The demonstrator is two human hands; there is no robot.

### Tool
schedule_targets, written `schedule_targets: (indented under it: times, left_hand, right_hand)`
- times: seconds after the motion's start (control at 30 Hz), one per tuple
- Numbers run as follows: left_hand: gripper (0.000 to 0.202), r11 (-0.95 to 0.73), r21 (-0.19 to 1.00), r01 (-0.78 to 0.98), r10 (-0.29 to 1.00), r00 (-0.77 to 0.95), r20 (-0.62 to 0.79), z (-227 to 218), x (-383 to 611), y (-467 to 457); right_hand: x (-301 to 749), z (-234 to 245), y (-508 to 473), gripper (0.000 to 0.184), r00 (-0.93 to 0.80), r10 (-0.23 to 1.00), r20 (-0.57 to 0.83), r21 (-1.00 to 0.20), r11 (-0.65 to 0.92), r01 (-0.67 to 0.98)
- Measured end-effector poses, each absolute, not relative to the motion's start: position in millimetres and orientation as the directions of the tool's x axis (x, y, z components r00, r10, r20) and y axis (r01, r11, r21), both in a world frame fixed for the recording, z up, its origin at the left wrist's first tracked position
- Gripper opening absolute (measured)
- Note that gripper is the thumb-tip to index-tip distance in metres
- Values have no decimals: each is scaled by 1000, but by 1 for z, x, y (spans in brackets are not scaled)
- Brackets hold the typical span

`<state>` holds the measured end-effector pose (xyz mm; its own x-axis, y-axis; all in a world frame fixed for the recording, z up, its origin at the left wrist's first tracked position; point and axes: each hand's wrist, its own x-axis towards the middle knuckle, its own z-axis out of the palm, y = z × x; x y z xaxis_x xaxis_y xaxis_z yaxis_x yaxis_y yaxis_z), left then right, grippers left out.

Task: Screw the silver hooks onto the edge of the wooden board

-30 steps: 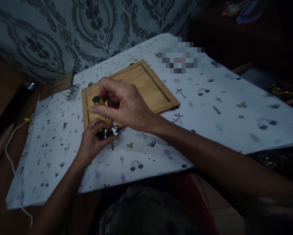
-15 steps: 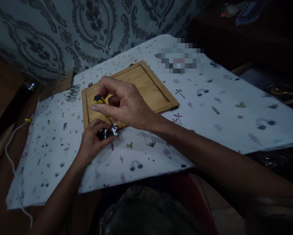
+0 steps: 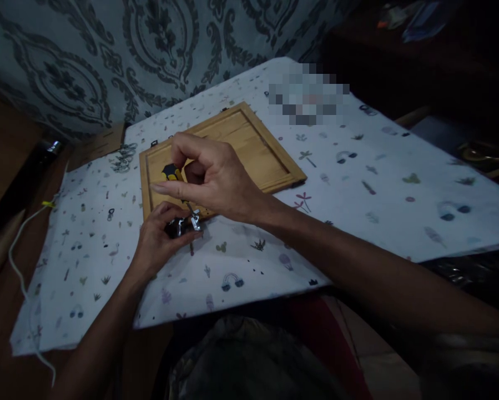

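Note:
A framed wooden panel (image 3: 249,145) lies flat on the cloth-covered table. Over its near left corner, my right hand (image 3: 218,179) is closed on a black-and-yellow screwdriver (image 3: 171,173), thumb stretched along one side and fingers curled. The screwdriver's shaft points down to a small shiny metal fitting (image 3: 196,222) at the panel's near edge. My left hand (image 3: 157,233) grips around that fitting with thumb and fingers; its exact kind is hard to make out in the dim light. Any screw under the tip is hidden.
Small dark hinges (image 3: 154,144) stick out from the panel's far edge. Several metal pieces (image 3: 124,158) lie beside a cardboard sheet (image 3: 97,147) at the back left. A white cord (image 3: 20,278) hangs over the left side. A blurred-out item (image 3: 305,97) lies toward the back right.
My right thumb and fingers have shifted slightly on the screwdriver, whose handle appears turned a little. My left hand, the fitting and the panel stay in place.

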<state>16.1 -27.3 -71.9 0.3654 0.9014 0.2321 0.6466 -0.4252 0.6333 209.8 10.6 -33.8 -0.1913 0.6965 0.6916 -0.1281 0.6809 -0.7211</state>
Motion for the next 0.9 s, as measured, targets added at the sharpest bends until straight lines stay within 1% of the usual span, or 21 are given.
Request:
schedule_targets:
  times: [0.07, 0.17, 0.23, 0.27, 0.37, 0.43, 0.5, 0.57, 0.7, 0.8, 0.9]
  left_hand:
    - [24, -426, 630, 649, 901, 366, 231, -71, 16, -28]
    - [22, -437, 621, 651, 897, 369, 244, -70, 17, -28]
    - [22, -442, 619, 649, 894, 373, 248, -70, 17, -29]
    - [22, -444, 620, 647, 893, 374, 250, -70, 17, -29]
    - [23, -447, 623, 642, 892, 372, 256, -71, 17, -28]
    - [22, -446, 619, 647, 892, 376, 250, -71, 17, -28]
    - [21, -440, 612, 657, 895, 380, 235, -70, 17, -28]
    - [22, -436, 609, 662, 897, 377, 232, -70, 17, -28]
    - [23, -438, 618, 653, 896, 374, 240, -70, 17, -28]
    - [22, -443, 618, 649, 894, 373, 250, -71, 17, -28]
    - [21, -448, 622, 642, 891, 376, 253, -71, 17, -28]
  right_hand:
    - [210, -34, 10, 30, -190, 692, 696, -718, 677, -162]
    - [211, -31, 7, 19, -227, 682, 695, -718, 668, -195]
    - [212, -30, 6, 13, -252, 694, 674, -737, 654, -170]
    - [213, -29, 6, 13, -259, 703, 662, -747, 648, -149]
    - [213, -30, 7, 26, -241, 717, 654, -751, 654, -93]
    - [212, -31, 8, 35, -215, 708, 673, -735, 672, -88]
    - [211, -32, 8, 40, -202, 700, 685, -725, 682, -97]
    - [210, -32, 6, 40, -187, 696, 694, -718, 687, -111]
    - [209, -31, 4, 34, -119, 682, 722, -692, 712, -120]
    - [209, -31, 4, 31, -133, 689, 712, -702, 706, -98]
    - [209, -32, 5, 33, -148, 691, 708, -706, 699, -113]
